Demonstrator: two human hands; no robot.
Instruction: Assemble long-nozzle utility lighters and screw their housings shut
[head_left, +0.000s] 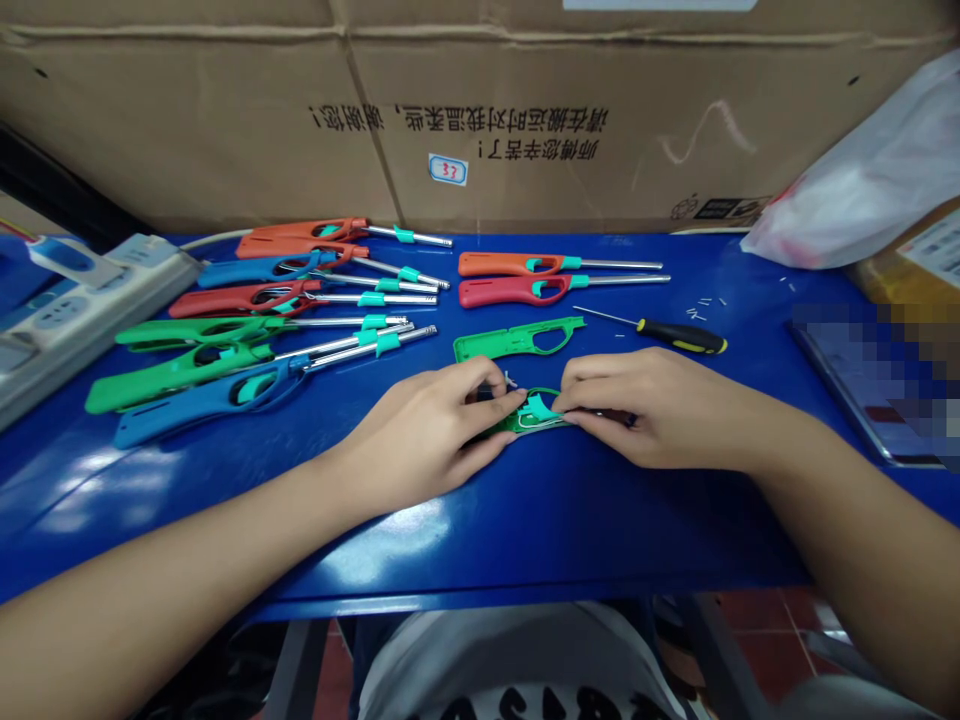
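Note:
Both hands work on an opened green lighter half (536,418), with a teal trigger and a thin pale wire showing inside it. My left hand (439,425) pinches its left end, the fingertips partly covering the parts there. On the other side, my right hand (645,410) has thumb and fingers closed at the right end, beside the trigger. Just beyond them lies the matching green shell half (517,340), its hollow inner side facing up. A screwdriver (684,336) with a black and yellow handle rests behind my right hand.
Several long-necked lighters (255,300) lie fanned out at the left. An orange lighter (517,264) and a red lighter (517,291) lie behind. Small screws (697,312) are scattered at right. A power strip (82,300), cardboard box (525,60), plastic bag (847,180) and tablet-like device (862,380) surround the area.

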